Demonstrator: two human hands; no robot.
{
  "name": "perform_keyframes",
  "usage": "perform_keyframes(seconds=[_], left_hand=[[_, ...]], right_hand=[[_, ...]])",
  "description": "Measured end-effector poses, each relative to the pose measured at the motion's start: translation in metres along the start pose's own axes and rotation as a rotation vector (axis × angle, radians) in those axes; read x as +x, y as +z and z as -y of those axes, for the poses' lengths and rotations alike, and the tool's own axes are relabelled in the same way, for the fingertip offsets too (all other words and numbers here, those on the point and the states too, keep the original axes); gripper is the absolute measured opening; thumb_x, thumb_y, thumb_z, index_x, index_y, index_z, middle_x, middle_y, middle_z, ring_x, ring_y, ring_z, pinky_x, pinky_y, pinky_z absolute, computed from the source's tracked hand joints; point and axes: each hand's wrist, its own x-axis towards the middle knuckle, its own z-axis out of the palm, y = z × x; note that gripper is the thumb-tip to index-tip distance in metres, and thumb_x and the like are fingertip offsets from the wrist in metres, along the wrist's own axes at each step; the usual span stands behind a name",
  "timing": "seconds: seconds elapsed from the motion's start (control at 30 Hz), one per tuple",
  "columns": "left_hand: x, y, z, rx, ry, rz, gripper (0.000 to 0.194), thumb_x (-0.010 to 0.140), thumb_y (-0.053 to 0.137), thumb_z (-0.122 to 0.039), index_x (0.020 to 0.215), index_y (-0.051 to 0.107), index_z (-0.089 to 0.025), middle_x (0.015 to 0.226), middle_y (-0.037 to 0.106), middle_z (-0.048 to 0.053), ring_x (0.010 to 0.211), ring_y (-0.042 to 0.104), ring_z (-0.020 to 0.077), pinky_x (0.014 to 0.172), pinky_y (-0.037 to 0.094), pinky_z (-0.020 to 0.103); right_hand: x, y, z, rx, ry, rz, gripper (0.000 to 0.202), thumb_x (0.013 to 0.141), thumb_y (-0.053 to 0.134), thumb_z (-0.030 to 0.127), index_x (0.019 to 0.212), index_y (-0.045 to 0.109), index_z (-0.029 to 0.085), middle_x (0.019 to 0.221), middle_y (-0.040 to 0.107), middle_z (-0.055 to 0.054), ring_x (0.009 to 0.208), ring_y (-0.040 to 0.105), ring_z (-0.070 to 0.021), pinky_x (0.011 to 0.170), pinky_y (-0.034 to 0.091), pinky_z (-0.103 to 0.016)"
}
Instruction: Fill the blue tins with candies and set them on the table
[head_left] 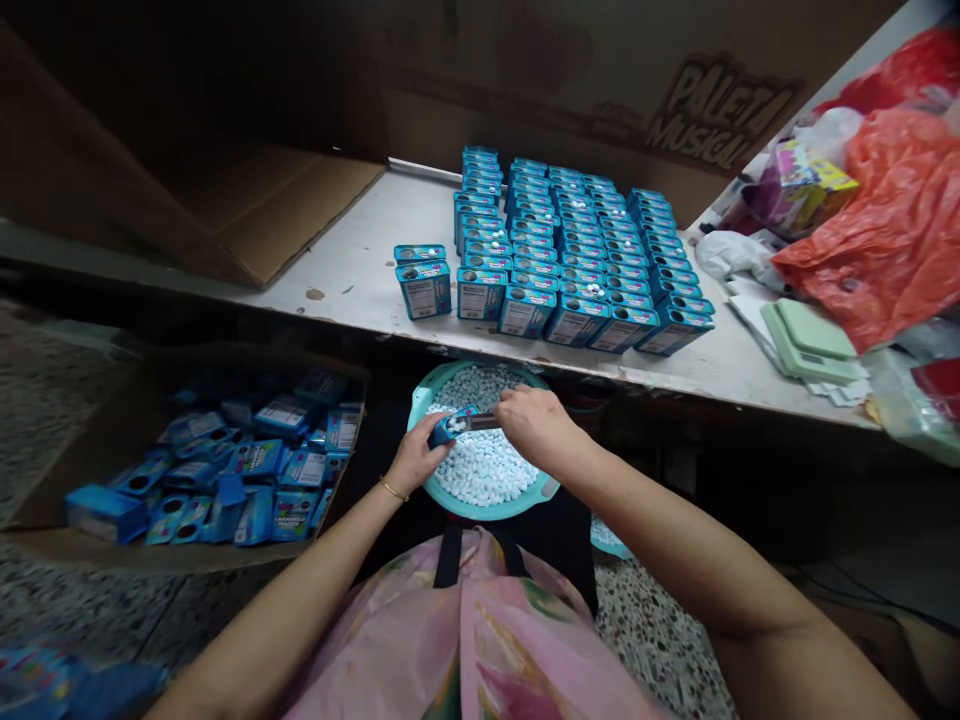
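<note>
My left hand (415, 458) is closed around a small blue candy box (442, 431), tilted over the basin, with white candies showing at its opening. In my right hand (534, 420) is a dark scoop (481, 422), its tip at the box opening with white candies on it. Below both hands a turquoise basin (417, 398) rests on my lap, holding many small white candies (487, 475). The scoop's handle is mostly hidden by my right fingers.
Rows of blue boxes (529, 310) stand upright on the white table (337, 270), some with loose candies on top. A carton (30, 535) of blue boxes is on the left. A pale green scale (814, 340) and plastic bags (900, 220) lie at right. A large cardboard box (570, 90) stands behind.
</note>
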Motion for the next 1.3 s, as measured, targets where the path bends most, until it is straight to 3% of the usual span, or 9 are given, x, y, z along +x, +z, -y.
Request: perform_keyframes(seconds=[0.1,0.23,0.4,0.5,0.6,0.73,0.93,1.1,1.3], left_hand=[[-0.001,-0.007,-0.002,-0.067,-0.082,-0.037,0.044,0.071,0.059,-0.032,0.112,0.055,-0.016,0.111,0.06,0.009,0.104,0.055,0.0234,0.095,0.041,0.038],[-0.004,-0.023,-0.004,-0.137,-0.162,-0.06,0.046,0.07,0.061,-0.038,0.11,0.056,-0.015,0.102,0.064,0.007,0.097,0.057,0.0231,0.092,0.042,0.04],[-0.006,-0.034,0.0,-0.167,-0.23,-0.143,0.043,0.066,0.064,-0.042,0.1,0.059,-0.015,0.094,0.066,0.005,0.086,0.059,0.0214,0.085,0.045,0.037],[-0.009,-0.038,0.004,-0.204,-0.253,-0.175,0.043,0.067,0.064,-0.042,0.1,0.059,-0.015,0.096,0.065,0.006,0.088,0.059,0.0216,0.085,0.046,0.036],[-0.012,-0.046,0.007,-0.22,-0.261,-0.197,0.043,0.068,0.064,-0.041,0.102,0.058,-0.014,0.098,0.065,0.007,0.091,0.059,0.022,0.086,0.045,0.037],[-0.012,-0.052,0.009,-0.161,-0.234,-0.178,0.042,0.068,0.064,-0.041,0.1,0.059,-0.015,0.098,0.065,0.007,0.091,0.059,0.0222,0.087,0.044,0.037],[-0.006,-0.032,-0.001,-0.095,-0.185,-0.115,0.046,0.069,0.063,-0.038,0.108,0.056,-0.015,0.103,0.063,0.007,0.095,0.058,0.0229,0.09,0.043,0.038],[-0.003,-0.009,-0.011,-0.058,-0.091,-0.043,0.045,0.07,0.06,-0.031,0.113,0.054,-0.017,0.112,0.06,0.009,0.106,0.055,0.0238,0.096,0.039,0.039],[-0.002,-0.001,-0.008,-0.031,-0.007,-0.012,0.044,0.072,0.057,-0.028,0.114,0.053,-0.018,0.117,0.057,0.008,0.11,0.052,0.0225,0.098,0.038,0.037]], right_hand=[[-0.009,0.023,-0.028,0.007,0.092,-0.029,0.025,0.083,0.039,0.012,0.086,0.063,0.019,0.092,0.062,-0.009,0.088,0.056,-0.0193,0.068,0.041,-0.026],[-0.009,0.099,-0.054,0.107,0.28,0.089,0.028,0.082,0.037,0.007,0.088,0.063,0.018,0.092,0.063,-0.01,0.087,0.058,-0.0199,0.069,0.043,-0.028],[0.031,0.189,-0.005,0.342,0.299,0.111,0.034,0.082,0.038,0.008,0.101,0.062,0.022,0.102,0.064,-0.007,0.096,0.058,-0.0179,0.077,0.044,-0.027],[0.052,0.213,0.021,0.54,0.336,0.019,0.034,0.083,0.04,0.011,0.102,0.064,0.026,0.104,0.066,-0.004,0.098,0.058,-0.0189,0.082,0.044,-0.027],[0.054,0.223,0.014,0.765,0.342,-0.06,0.028,0.081,0.046,0.014,0.096,0.068,0.022,0.099,0.068,-0.003,0.095,0.06,-0.0196,0.083,0.045,-0.027],[0.037,0.209,-0.022,0.833,0.326,-0.096,0.025,0.078,0.05,0.014,0.095,0.067,0.02,0.093,0.069,-0.002,0.088,0.061,-0.0166,0.079,0.047,-0.026],[0.007,0.129,-0.052,0.867,0.19,-0.229,0.024,0.079,0.05,0.016,0.093,0.069,0.021,0.09,0.068,-0.003,0.083,0.061,-0.0152,0.076,0.046,-0.026],[0.0,0.066,-0.043,0.545,0.086,-0.15,0.028,0.082,0.045,0.016,0.094,0.068,0.027,0.093,0.067,-0.001,0.087,0.059,-0.0152,0.072,0.041,-0.022],[0.002,0.023,-0.013,0.117,0.035,-0.028,0.027,0.079,0.042,0.008,0.086,0.065,0.021,0.086,0.064,-0.006,0.084,0.057,-0.0167,0.063,0.038,-0.023]])
